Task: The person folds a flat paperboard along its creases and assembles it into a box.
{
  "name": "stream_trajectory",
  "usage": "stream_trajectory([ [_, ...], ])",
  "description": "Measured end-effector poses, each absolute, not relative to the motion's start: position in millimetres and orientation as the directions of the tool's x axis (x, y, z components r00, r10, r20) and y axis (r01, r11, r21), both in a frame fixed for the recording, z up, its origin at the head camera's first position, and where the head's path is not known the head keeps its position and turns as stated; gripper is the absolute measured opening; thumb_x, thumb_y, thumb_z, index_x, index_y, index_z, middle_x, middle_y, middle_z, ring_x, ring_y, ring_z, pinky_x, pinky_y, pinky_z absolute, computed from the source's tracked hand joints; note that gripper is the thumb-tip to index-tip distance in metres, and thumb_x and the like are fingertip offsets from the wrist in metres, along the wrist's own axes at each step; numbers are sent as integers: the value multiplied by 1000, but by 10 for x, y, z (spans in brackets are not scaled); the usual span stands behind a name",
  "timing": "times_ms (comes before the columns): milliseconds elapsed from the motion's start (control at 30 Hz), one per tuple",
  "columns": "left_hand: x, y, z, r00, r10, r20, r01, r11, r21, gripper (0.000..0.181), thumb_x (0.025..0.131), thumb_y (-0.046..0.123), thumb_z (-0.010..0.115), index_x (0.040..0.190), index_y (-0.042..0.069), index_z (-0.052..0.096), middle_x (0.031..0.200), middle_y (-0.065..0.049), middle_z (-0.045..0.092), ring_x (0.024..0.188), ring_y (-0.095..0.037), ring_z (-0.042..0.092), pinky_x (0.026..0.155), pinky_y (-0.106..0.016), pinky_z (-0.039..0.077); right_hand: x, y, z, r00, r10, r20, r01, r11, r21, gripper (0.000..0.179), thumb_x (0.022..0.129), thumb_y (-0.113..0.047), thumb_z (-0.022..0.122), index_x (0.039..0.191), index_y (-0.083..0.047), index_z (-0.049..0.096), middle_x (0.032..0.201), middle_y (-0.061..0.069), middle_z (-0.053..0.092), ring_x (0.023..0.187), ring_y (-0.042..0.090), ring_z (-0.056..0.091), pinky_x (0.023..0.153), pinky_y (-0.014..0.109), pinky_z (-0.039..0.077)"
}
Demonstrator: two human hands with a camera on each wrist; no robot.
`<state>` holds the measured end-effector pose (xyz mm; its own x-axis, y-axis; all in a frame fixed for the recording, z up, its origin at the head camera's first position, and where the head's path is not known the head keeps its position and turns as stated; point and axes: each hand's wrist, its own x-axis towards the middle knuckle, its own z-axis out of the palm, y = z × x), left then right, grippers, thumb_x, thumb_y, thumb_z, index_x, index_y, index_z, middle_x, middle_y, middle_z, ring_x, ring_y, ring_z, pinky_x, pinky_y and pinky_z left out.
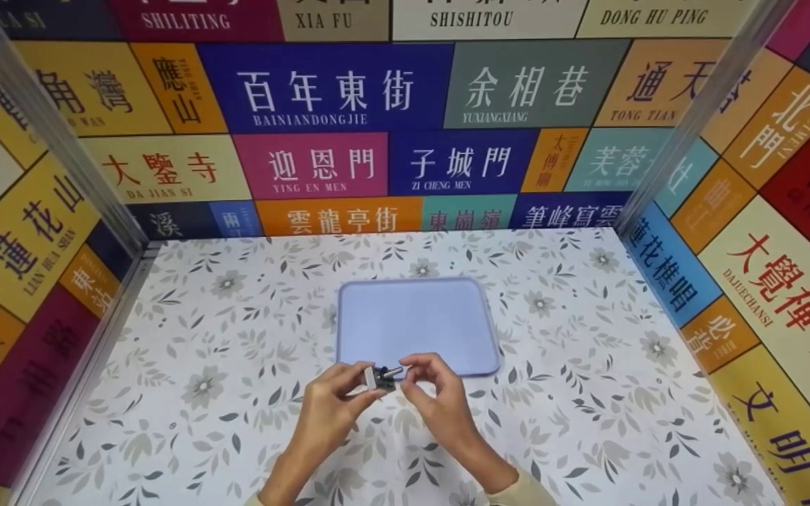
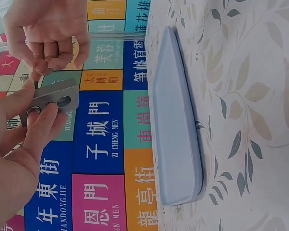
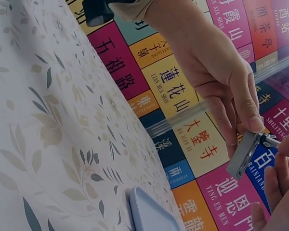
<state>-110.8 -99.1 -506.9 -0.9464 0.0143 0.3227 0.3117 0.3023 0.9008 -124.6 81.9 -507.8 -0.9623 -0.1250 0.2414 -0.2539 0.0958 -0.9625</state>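
Note:
My left hand (image 1: pixel 331 400) holds a small grey metal block (image 2: pixel 52 94) above the near edge of the tray, fingers and thumb on its sides. Round holes show in its flat face in the left wrist view. From its other side, a dark fitting and a thin silver rod (image 3: pixel 269 140) stick out in the right wrist view. The fingertips of my right hand (image 1: pixel 440 393) pinch the rod's free end. What kind of part the block is cannot be told.
A pale blue shallow tray (image 1: pixel 412 323) lies on the table, just beyond the hands. Leaf-and-flower patterned cloth covers the table (image 1: pixel 201 386). Panels with colourful signs (image 1: pixel 328 88) wall in the back and both sides, with clear strips at the corners.

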Motion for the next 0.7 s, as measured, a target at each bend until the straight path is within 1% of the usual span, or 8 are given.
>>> stream_trajectory([
  [100, -1111, -989, -5074, -945, 20, 326, 317, 303, 899, 33, 80, 11, 83, 110, 1, 75, 91, -9, 67, 85, -9, 68, 78, -19, 65, -1239, 819, -5069, -967, -154, 202, -217, 83, -973, 21, 91, -3, 68, 111, -2, 65, 87, 13, 68, 92, 19, 66, 94, 25, 55],
  [300, -1109, -989, -5083, -940, 35, 340, 333, 326, 885, 34, 81, 9, 82, 112, -2, 74, 92, -9, 67, 85, -11, 68, 78, -21, 65, -1241, 816, -5079, -966, -186, 178, -195, 78, -978, 22, 94, -6, 68, 114, -1, 65, 98, 20, 71, 99, 16, 68, 88, 20, 59],
  [400, -1106, -989, -5091, -942, 35, 334, 326, 334, 884, 34, 80, 8, 82, 112, -3, 74, 92, -9, 67, 86, -11, 68, 78, -20, 65, -1244, 815, -5074, -964, -194, 180, -200, 88, -976, 23, 94, -7, 68, 115, 1, 65, 102, 18, 71, 102, 18, 68, 89, 21, 59],
  [467, -1106, -987, -5096, -945, 34, 326, 319, 327, 890, 34, 80, 8, 83, 111, -2, 74, 92, -9, 67, 87, -10, 69, 78, -20, 65, -1244, 812, -5066, -961, -196, 192, -213, 93, -973, 24, 93, -9, 69, 116, 0, 66, 104, 16, 72, 103, 19, 67, 92, 23, 57],
  [700, -1105, -976, -5107, -951, 39, 307, 304, 311, 901, 32, 81, 9, 82, 110, -1, 75, 93, -10, 67, 86, -11, 68, 78, -21, 65, -1255, 799, -5080, -956, -195, 220, -246, 120, -962, 26, 90, -14, 75, 115, -10, 68, 110, 7, 73, 105, 19, 68, 104, 31, 50],
])
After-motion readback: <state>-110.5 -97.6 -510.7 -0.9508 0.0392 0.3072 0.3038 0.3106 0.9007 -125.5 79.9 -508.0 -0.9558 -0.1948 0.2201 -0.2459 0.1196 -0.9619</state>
